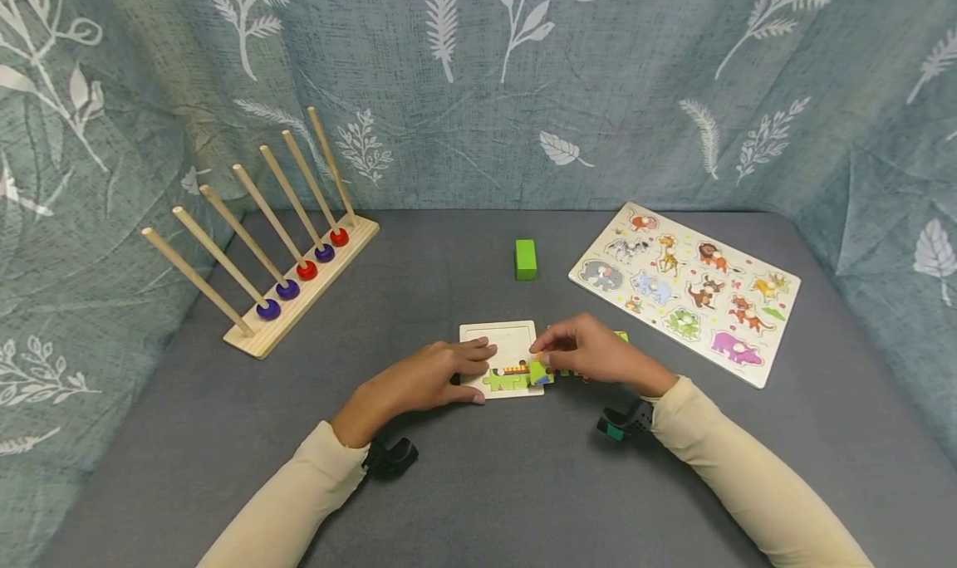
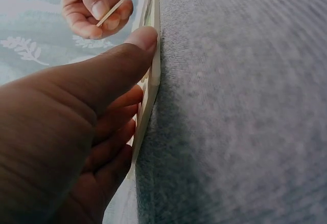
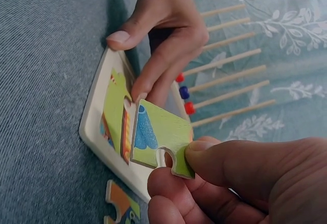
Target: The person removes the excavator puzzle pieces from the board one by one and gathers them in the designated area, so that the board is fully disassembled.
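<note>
A small wooden puzzle tray (image 1: 499,326) lies at mid-table, with joined green picture pieces (image 1: 503,382) along its near side. My left hand (image 1: 426,379) rests on the tray's left part. Its fingers lie over the board and its thumb touches the near edge, as the left wrist view also shows. Between thumb and fingers, my right hand (image 1: 591,354) pinches a green jigsaw piece (image 3: 166,134) with a blue shape, tilted over the tray's right side. Loose jigsaw pieces (image 3: 122,203) lie right of the tray, partly hidden under the right hand.
A wooden peg stand (image 1: 242,341) with red and blue rings stands at the back left. Behind the tray is a green block (image 1: 526,260). An animal peg puzzle board (image 1: 684,298) lies at the back right. A patterned cloth (image 1: 478,136) hangs behind the table.
</note>
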A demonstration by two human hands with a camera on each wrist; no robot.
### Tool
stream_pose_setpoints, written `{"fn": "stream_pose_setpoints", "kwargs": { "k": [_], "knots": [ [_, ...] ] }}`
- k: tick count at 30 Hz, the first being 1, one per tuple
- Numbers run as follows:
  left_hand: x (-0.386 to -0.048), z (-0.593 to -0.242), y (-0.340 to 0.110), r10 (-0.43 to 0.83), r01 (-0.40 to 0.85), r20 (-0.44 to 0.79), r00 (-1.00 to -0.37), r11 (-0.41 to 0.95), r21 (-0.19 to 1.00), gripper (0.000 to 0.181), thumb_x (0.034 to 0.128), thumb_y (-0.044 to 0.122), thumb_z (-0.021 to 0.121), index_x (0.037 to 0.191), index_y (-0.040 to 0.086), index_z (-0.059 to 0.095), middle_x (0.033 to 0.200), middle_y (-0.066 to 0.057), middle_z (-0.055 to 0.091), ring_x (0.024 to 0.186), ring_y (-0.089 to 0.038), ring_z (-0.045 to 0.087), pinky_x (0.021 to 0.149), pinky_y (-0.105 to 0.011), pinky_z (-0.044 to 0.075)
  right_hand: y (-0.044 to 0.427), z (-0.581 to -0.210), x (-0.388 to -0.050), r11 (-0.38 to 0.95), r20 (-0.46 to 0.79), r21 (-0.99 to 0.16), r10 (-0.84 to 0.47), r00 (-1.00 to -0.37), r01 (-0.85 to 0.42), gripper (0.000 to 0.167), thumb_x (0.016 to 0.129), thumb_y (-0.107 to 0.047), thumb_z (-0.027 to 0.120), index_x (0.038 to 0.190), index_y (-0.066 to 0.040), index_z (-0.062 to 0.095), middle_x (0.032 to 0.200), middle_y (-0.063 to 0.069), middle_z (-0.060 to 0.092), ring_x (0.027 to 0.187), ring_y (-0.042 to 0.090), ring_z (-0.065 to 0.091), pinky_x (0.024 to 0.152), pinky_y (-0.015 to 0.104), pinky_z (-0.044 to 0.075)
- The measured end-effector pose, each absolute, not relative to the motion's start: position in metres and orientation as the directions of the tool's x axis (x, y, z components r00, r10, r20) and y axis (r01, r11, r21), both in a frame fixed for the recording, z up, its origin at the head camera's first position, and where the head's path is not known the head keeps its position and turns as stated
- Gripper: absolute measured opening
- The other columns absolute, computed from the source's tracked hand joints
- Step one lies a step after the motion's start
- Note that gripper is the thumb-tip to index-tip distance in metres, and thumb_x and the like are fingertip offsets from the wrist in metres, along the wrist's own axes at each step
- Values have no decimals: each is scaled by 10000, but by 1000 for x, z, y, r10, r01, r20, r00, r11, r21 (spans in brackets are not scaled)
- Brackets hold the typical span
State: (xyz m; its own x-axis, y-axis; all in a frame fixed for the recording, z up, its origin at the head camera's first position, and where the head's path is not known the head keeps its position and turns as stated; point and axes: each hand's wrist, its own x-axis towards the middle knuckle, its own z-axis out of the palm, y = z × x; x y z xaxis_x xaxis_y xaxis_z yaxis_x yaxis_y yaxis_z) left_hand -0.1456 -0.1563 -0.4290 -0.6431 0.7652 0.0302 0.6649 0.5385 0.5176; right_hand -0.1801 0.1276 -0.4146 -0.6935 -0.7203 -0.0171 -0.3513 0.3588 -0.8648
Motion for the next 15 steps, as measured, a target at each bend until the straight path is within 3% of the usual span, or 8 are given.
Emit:
{"fn": "stream_pose_setpoints", "kwargs": {
  "k": [8, 15],
  "knots": [
    [-145, -428, -157, 766, 664, 29, -642, 537, 520, 484, 894, 273, 724, 1286, 7, 624, 1429, -114, 492, 1370, -247, 385, 1049, -451, 382, 136, -416, -177, 356, -40, -879, -720, -693, -319, 160, 931, -6, 605, 1040, 35, 716, 824, 28, 697, 534, 119, 514, 472, 266, 453],
    [-144, -430, -156, 762, 662, 27, -647, 544, 517, 476, 884, 275, 734, 1276, 22, 639, 1423, -106, 499, 1367, -236, 389, 1050, -435, 385, 143, -417, -176, 356, -61, -879, -746, -663, -319, 127, 917, -1, 643, 1014, 33, 718, 873, 38, 697, 684, 96, 582, 587, 257, 496]
  ]
}}
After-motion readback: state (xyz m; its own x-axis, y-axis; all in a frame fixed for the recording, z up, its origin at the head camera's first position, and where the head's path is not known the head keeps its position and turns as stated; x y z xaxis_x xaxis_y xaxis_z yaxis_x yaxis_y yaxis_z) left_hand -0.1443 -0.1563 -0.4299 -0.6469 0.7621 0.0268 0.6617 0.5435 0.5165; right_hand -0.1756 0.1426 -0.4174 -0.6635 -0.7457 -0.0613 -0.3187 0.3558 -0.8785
